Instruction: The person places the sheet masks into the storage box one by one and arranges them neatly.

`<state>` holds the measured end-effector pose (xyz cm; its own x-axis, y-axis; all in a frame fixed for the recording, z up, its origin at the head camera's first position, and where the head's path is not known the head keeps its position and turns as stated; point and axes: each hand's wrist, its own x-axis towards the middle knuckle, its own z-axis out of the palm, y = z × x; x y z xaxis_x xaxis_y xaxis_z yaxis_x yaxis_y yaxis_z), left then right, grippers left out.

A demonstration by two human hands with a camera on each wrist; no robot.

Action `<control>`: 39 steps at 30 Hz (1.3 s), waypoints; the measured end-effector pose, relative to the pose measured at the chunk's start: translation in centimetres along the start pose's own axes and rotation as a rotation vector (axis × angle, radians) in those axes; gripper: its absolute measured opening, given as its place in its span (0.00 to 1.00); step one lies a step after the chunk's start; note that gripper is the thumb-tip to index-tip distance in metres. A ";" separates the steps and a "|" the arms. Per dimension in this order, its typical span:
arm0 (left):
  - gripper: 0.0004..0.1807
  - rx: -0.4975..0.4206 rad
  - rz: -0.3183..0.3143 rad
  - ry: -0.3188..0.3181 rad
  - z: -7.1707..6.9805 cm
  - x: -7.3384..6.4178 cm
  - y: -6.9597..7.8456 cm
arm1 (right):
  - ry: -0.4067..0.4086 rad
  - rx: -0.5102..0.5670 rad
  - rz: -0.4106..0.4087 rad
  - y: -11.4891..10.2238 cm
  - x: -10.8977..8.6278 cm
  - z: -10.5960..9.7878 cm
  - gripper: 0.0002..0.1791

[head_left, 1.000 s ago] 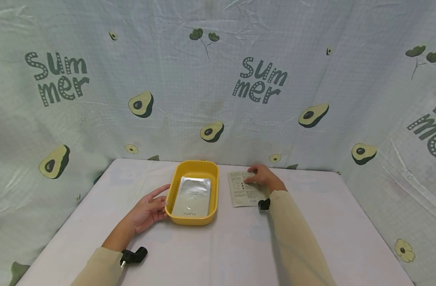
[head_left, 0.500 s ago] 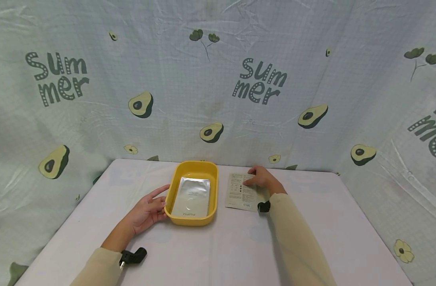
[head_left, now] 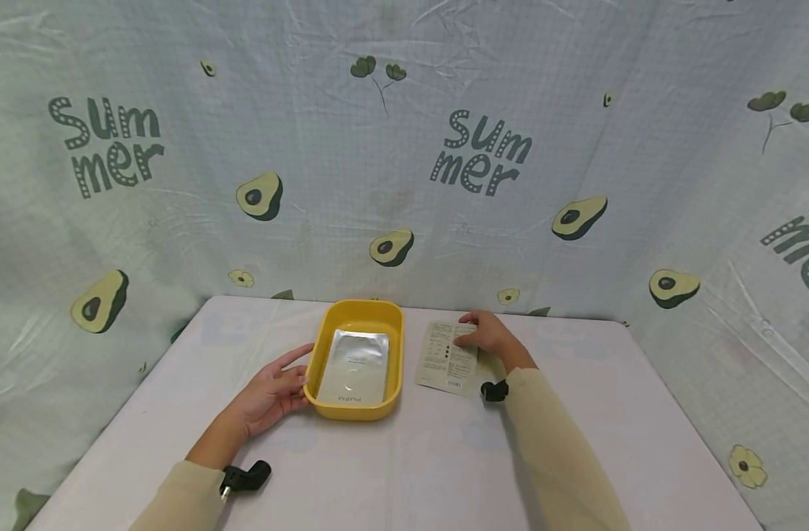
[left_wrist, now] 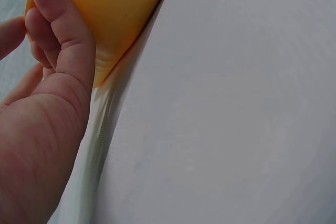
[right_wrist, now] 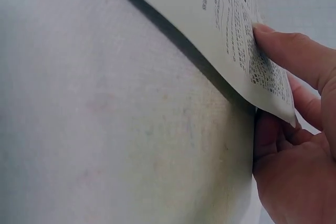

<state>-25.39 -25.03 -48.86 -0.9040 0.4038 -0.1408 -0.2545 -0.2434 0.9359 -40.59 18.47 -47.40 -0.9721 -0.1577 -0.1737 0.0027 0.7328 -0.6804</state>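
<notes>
A yellow tray (head_left: 355,411) stands on the table with a silvery face mask packet (head_left: 354,369) lying flat inside it. My left hand (head_left: 271,398) rests at its left side, with fairly straight fingertips touching the outer wall, as the left wrist view also shows. To the right of the tray, my right hand (head_left: 490,335) pinches a second face mask packet (head_left: 437,361) near its far right corner. Its printed text side faces up. In the right wrist view the thumb (right_wrist: 273,38) lies on top of this packet, other fingers are beneath it, and its near edge lifts off the cloth.
A white cloth covers the table (head_left: 391,472). Behind and along the sides hangs a pale curtain (head_left: 311,147) printed with avocados and lettering, close to the table's far edge. Both wrists wear small black cameras.
The packet in my right hand has turned a little, its near end swinging left. My right wrist has shifted slightly to the right. The left hand and the tray stay put.
</notes>
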 end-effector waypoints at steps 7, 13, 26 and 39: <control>0.40 -0.007 -0.001 0.003 0.2 0.0 0.1 | 0.031 0.097 -0.014 0.0 -0.8 0.1 0.30; 0.41 -0.012 0.006 -0.005 0.0 -0.1 0.0 | 0.052 0.140 -0.003 0.3 -1.1 0.2 0.32; 0.40 -0.011 0.004 0.000 0.1 -0.1 0.1 | 0.093 0.227 0.005 -0.1 -2.3 0.2 0.32; 0.40 -0.008 0.000 0.013 0.1 -0.1 0.1 | 0.087 0.356 0.003 0.1 -2.7 0.3 0.32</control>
<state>-25.30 -24.99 -48.67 -0.9082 0.3927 -0.1448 -0.2570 -0.2501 0.9335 -37.91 18.76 -47.21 -0.9883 -0.0874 -0.1254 0.0725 0.4541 -0.8880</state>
